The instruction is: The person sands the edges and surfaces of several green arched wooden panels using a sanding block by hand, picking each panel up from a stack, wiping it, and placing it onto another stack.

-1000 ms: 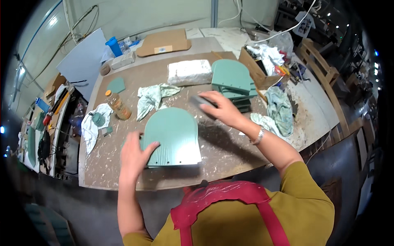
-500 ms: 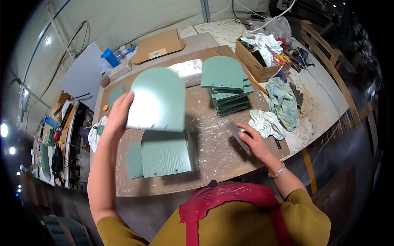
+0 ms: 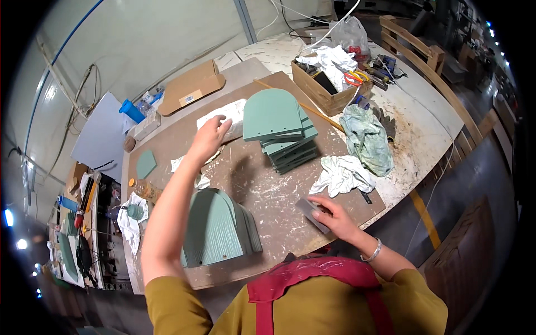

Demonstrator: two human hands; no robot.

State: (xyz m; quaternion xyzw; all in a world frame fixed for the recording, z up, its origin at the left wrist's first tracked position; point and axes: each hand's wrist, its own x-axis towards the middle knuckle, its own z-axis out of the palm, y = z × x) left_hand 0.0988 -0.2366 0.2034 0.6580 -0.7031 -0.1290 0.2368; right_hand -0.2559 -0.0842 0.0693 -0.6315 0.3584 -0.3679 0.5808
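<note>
My left hand (image 3: 211, 134) is raised over the table, empty, its fingers apart and slightly curled. It is nearest to a white wrapped bundle (image 3: 236, 114) and to a stack of arch-shaped green panels (image 3: 272, 111). That stack lies unevenly, with small holes along the top panel's straight edge. Near the table's front edge, my right hand (image 3: 338, 220) grips a flat grey sanding pad (image 3: 311, 214) between thumb and fingers. Under my left forearm stands another stack of arched green panels (image 3: 215, 231) with a wood-grain surface. The forearm hides part of its left side.
White and greenish rags (image 3: 365, 139) lie at the right, by a cardboard box (image 3: 329, 101) of cloths and tools. Flat brown cardboard (image 3: 192, 89) and a blue cup (image 3: 132, 111) are at the back left. A bottle with an orange cap (image 3: 144, 190) stands by my left forearm.
The green panel has left my left hand, which has moved right and away from me. My right hand still holds the sanding pad. The whole view has shifted somewhat.
</note>
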